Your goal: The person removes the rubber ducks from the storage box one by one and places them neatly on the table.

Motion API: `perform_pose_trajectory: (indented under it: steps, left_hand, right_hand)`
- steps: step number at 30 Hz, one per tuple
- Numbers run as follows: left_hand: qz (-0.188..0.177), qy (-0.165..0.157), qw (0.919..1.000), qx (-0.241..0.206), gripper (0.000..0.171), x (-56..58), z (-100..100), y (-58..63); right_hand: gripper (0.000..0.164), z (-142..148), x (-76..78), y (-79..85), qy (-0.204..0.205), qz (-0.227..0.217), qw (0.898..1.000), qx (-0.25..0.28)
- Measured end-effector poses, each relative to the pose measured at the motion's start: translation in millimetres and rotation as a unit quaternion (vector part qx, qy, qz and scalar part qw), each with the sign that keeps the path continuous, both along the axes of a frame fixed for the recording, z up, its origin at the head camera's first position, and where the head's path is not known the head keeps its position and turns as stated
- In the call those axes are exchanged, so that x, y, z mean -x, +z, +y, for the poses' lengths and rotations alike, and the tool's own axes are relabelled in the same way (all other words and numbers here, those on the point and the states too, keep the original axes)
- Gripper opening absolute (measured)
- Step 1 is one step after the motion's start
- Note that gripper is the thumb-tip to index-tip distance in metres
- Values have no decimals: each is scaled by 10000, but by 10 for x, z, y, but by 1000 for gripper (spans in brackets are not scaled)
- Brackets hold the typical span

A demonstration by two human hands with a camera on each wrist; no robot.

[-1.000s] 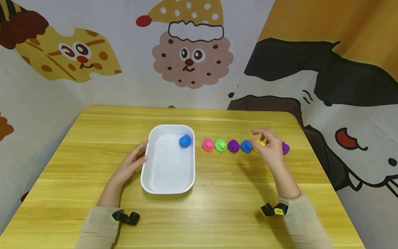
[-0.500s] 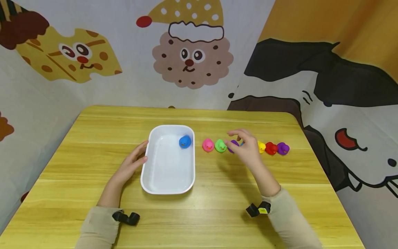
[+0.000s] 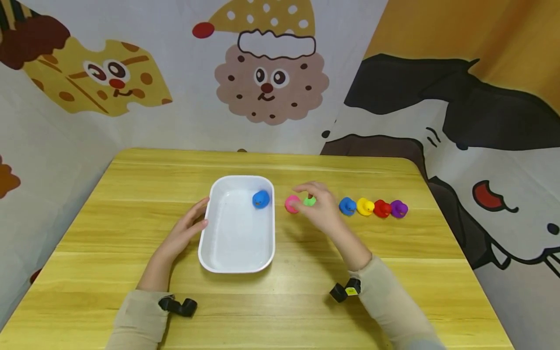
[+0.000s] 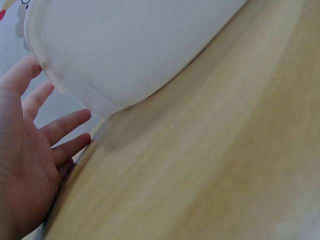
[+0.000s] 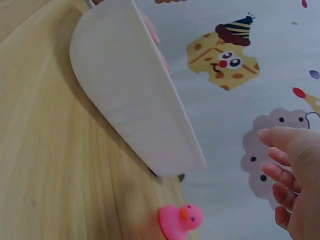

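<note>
A white tray [image 3: 236, 233] stands on the table with one blue rubber duck [image 3: 260, 199] in its far right corner. Against the tray's left side rests my left hand [image 3: 185, 226], fingertips at the rim and wall, as the left wrist view also shows. My right hand [image 3: 323, 208] hovers over the left part of a row of rubber ducks, fingers loosely bent with nothing between them. Beneath it the pink duck [image 3: 291, 204] and the green duck [image 3: 309, 201] are partly covered, and another duck is hidden. In the right wrist view, the pink duck [image 5: 179, 220] sits below the relaxed fingers.
Farther right in the row are a blue duck [image 3: 347, 206], a yellow duck [image 3: 365, 206], a red duck [image 3: 382, 208] and a purple duck [image 3: 399, 209]. The wooden table [image 3: 262, 316] ends at a cloth backdrop [image 3: 175, 131] with cartoon prints.
My right hand has moved left along the duck row, from over the yellow and red ducks to over the green one. The left hand, tray and ducks stay put.
</note>
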State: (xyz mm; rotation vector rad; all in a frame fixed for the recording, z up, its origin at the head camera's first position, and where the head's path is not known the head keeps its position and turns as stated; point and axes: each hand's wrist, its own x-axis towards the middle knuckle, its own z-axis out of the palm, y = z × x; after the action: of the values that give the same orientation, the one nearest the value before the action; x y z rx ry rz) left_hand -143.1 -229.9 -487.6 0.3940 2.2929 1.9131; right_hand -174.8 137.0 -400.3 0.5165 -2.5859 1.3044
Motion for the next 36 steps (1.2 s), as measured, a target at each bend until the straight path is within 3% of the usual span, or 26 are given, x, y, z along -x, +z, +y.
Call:
perform_pose_trajectory:
  steps: [16, 28, 36]
  left_hand:
    - [62, 24, 9999, 79, 58, 24, -11, -12]
    - [8, 26, 10000, 67, 58, 21, -14, -36]
    - [-7, 12, 10000, 48, 58, 12, -6, -32]
  right_hand:
    - [35, -366, 134, -112, 582, -280, 9974, -331]
    - [36, -585, 219, -268, 609, -288, 9926, -1005]
    - [35, -682, 264, -276, 561, -354, 9909, -1175]
